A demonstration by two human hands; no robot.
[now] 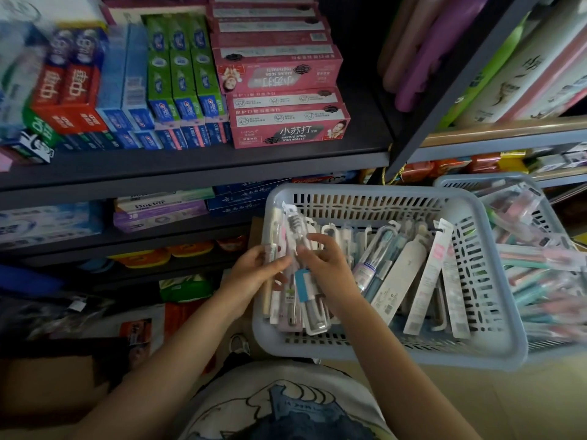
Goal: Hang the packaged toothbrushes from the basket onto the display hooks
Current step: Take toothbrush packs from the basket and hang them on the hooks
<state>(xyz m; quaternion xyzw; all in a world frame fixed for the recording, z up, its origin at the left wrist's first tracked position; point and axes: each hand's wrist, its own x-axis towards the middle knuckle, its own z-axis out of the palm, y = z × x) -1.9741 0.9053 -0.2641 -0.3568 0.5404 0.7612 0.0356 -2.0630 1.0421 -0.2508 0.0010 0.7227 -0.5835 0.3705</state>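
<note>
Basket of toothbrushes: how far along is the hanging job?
No hung packs or display hooks are in view. Both the left hand and right hand grip a few toothbrush packs over the basket. Most packs remain inside; a second basket is also full.

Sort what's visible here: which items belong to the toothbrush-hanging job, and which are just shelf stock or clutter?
Part of the job:
- blue basket holding packaged toothbrushes
- clear toothbrush pack, gripped by left hand and right hand
- second basket of toothbrush packs, behind

Just lying about:
- pink baking soda toothpaste boxes
- green toothpaste boxes
- red toothpaste boxes

No display hooks in view.
</note>
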